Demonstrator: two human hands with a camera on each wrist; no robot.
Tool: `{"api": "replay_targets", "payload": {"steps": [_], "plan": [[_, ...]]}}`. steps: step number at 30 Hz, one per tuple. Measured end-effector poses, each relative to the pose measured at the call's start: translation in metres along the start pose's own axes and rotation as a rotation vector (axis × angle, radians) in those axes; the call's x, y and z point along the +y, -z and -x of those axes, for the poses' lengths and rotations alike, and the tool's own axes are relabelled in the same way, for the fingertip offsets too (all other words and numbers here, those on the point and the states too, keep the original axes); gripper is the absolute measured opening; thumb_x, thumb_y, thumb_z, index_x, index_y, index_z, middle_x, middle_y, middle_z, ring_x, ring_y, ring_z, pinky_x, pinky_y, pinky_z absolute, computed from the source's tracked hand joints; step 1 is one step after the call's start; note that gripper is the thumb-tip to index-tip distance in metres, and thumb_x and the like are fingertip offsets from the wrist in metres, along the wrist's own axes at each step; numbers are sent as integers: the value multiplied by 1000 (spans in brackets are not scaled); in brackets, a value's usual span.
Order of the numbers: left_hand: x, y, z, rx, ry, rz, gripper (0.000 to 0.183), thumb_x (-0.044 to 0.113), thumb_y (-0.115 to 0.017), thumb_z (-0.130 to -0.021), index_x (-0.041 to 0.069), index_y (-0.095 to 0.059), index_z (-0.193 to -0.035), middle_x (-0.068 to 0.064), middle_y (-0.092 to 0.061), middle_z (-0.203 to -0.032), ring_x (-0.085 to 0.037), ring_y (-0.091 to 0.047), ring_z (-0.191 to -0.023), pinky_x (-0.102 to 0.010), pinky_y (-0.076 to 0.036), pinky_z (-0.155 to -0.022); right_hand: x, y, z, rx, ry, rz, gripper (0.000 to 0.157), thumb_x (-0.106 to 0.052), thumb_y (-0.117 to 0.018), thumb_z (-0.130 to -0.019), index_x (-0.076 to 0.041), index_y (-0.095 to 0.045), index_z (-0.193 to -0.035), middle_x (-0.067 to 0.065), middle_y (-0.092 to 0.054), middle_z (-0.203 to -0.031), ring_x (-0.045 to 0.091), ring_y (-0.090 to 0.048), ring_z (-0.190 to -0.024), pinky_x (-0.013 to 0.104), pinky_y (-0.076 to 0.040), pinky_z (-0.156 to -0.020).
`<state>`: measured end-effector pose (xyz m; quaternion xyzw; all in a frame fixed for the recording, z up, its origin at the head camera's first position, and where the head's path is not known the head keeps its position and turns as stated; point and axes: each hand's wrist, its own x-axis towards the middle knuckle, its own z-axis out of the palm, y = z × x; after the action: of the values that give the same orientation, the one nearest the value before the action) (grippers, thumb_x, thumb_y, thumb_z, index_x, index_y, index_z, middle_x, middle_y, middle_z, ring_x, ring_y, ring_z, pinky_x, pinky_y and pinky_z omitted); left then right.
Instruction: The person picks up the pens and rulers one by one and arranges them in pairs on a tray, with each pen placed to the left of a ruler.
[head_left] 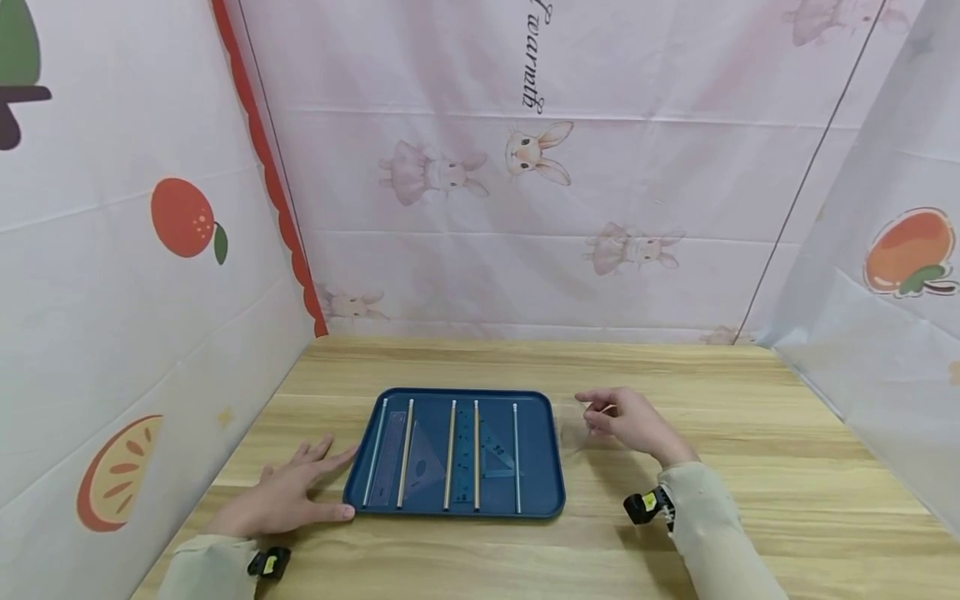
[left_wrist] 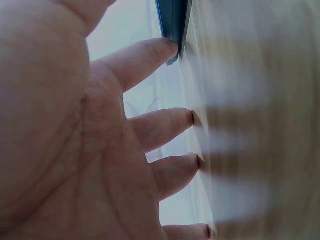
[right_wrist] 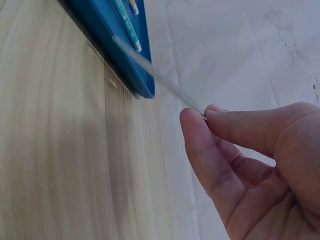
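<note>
A blue tray (head_left: 542,458) lies on the table with several pencils (head_left: 406,458) set lengthwise in it. Among them are a clear ruler (head_left: 390,462), a clear set square (head_left: 426,477), a bluish ruler (head_left: 463,454) and a smaller set square (head_left: 497,461). My left hand (head_left: 288,490) has its fingers spread at the tray's left side, thumb and index finger touching the rim. Just right of the tray, my right hand (head_left: 633,421) pinches a clear flat plastic piece (right_wrist: 160,77) between thumb and index finger. Its full outline is hard to make out.
The wood-grain table (head_left: 675,517) extends around the tray. A printed cloth wall (head_left: 480,283) stands behind, with further cloth walls at left (head_left: 225,333) and right (head_left: 847,333). Each wrist carries a small black camera (head_left: 270,563).
</note>
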<state>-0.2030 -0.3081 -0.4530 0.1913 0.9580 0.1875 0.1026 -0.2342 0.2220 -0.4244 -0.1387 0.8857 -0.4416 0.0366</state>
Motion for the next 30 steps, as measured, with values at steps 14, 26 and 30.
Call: {"api": "replay_targets", "payload": {"steps": [14,26,30], "plan": [[0,-1,1,4,10,18,97,68,-78,-88,25,-41,-167,-33,-19,-175,-70,-12,-155,-100,-6,-101,-11,-15,-13,-25,14,21,38,-1,-63,-105,7,-64,-142,16,-72,-102,23,-75,-91,40,-67,-82],[0,0,1,-4,12,25,97,65,-79,-88,24,-41,-167,-34,-18,-175,-70,-11,-155,-101,-5,-100,-19,-33,-23,-33,13,79,35,1,-65,-102,7,-69,-137,15,-74,-100,15,-70,-84,30,-65,-74],[0,1,1,-3,14,19,97,66,-79,-88,24,-41,-167,-33,-18,-175,-70,-11,-155,-100,-5,-100,-25,-37,-23,-39,11,107,33,1,-66,-103,8,-69,-135,15,-74,-100,17,-71,-85,30,-65,-74]]}}
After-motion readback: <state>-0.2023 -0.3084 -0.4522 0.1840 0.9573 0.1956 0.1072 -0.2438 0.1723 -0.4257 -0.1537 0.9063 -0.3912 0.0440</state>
